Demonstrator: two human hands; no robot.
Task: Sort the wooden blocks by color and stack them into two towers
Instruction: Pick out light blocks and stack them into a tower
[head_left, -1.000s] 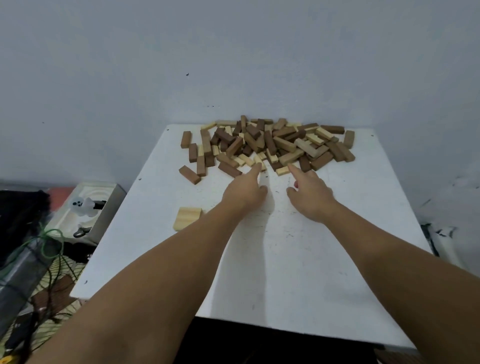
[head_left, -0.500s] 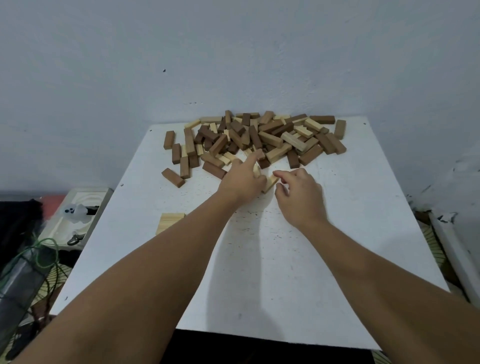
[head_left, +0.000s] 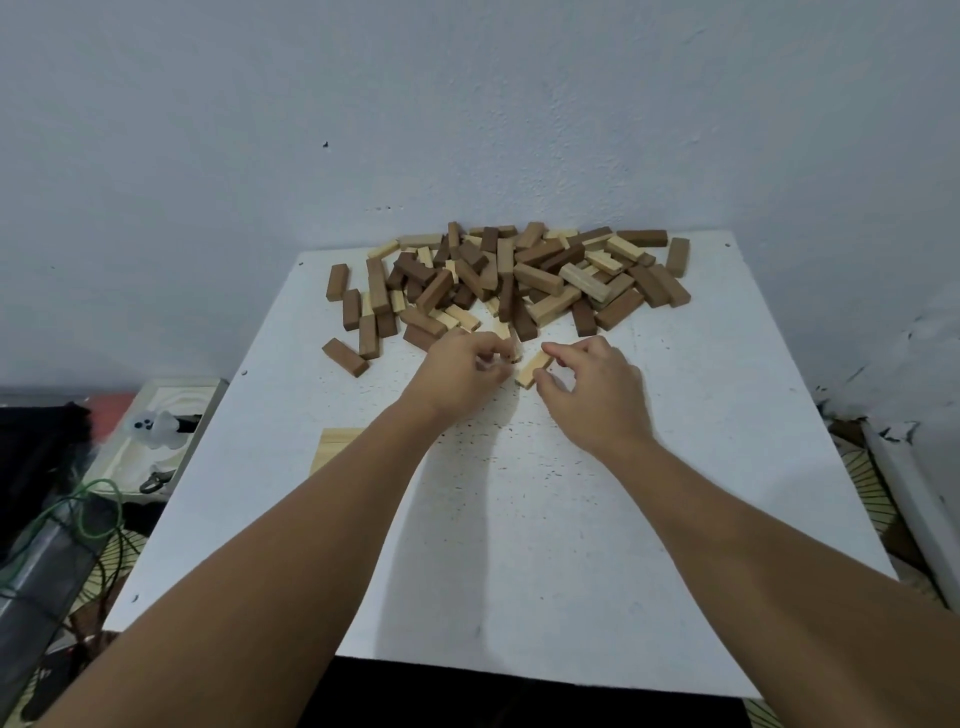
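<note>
Pile: a heap of mixed wooden blocks (head_left: 514, 280) lies at the far side of the white table (head_left: 519, 545), against the wall; dark brown and pale pieces are jumbled together, some lying across others.

Strays: several dark blocks (head_left: 358, 312) lie flat to the left of the heap, and one dark block (head_left: 345, 357) sits apart from them, nearer the person.

Started base: a flat pale layer of blocks (head_left: 332, 447) sits at the table's left edge, partly hidden by the left forearm; judged to be the foot of the light tower, set clear of the heap to leave working room.

Left hand (head_left: 457, 371): at the heap's near edge, fingers curled inward around a small piece at the fingertips; its colour cannot be made out with confidence.

Right hand (head_left: 597, 389): just beside the left, thumb and forefinger pinching the ends of a pale block (head_left: 535, 369) that lies tilted on the table surface; remaining fingers loosely bent.

Step in hand: judged to be picking pale pieces from the loose front fringe, where nothing rests on them.

Progress: early; no tower stands yet.

Risk: pulling from deeper in the heap could shift neighbouring blocks.
</note>
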